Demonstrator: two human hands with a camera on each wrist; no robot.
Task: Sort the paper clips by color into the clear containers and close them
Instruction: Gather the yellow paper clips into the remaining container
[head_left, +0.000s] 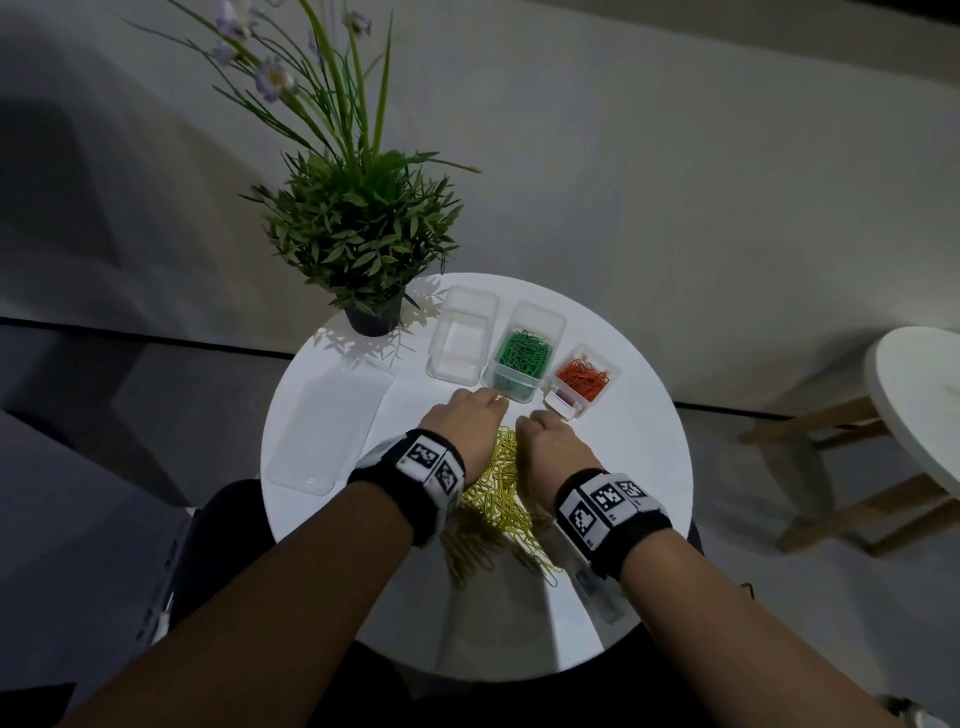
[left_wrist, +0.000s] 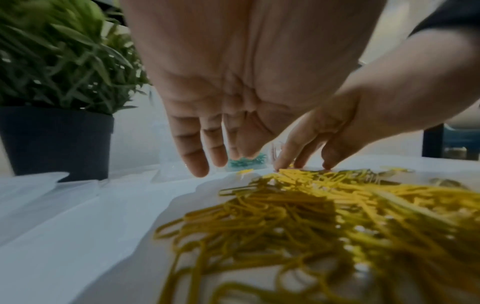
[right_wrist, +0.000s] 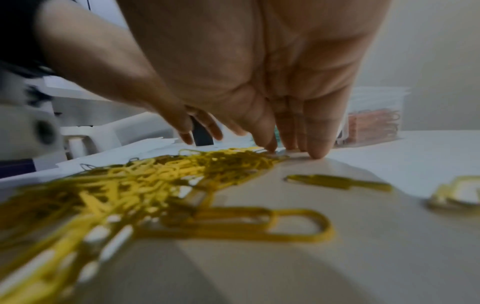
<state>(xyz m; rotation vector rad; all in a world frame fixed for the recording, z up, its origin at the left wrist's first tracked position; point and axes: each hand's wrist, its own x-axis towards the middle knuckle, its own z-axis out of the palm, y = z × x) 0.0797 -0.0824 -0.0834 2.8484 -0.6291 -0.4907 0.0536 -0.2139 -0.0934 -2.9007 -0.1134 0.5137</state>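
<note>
Two flat, straight-fingered hands, left hand (head_left: 464, 419) and right hand (head_left: 546, 442), are flanking the far end of the yellow paper clips (head_left: 496, 496) on the counter (head_left: 639, 452), likely needing scooping next into the empty clear container (head_left: 461, 332).

3 clear containers (head_left: 522, 358), 2 hands (head_left: 467, 421)

Three clear containers (head_left: 519, 353) and a potted plant (head_left: 363, 228) are blocking the worktop's (head_left: 623, 493) far edge; its right side is lying bare.
</note>
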